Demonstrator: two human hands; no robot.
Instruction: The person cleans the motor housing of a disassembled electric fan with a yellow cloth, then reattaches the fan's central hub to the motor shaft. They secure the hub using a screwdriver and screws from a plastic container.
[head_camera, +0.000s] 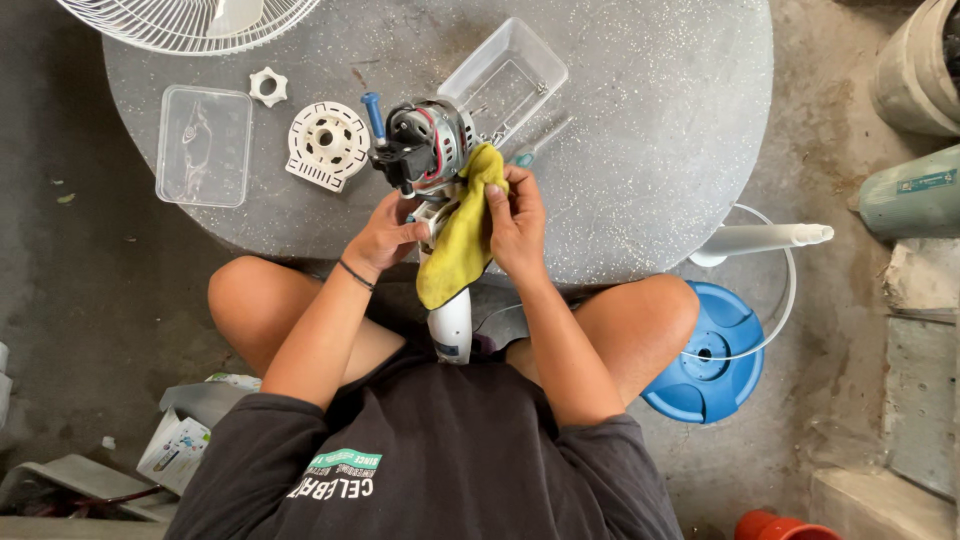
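A fan motor (428, 140) with bare windings and a blue knob sits atop a white neck (452, 325) that runs down between my knees, at the near edge of a round grey table (650, 120). My left hand (388, 235) grips the neck just below the motor. My right hand (515, 215) presses a yellow cloth (462, 235) against the motor's right side; the cloth hangs down over the neck.
On the table lie a clear plastic lid (205, 145), a white round fan part (327, 143), a small white nut (268, 86), a clear tub (505, 80), a screwdriver (540, 143) and a white fan grille (190, 20). A blue fan base (710, 355) and white tube (765, 240) rest at right.
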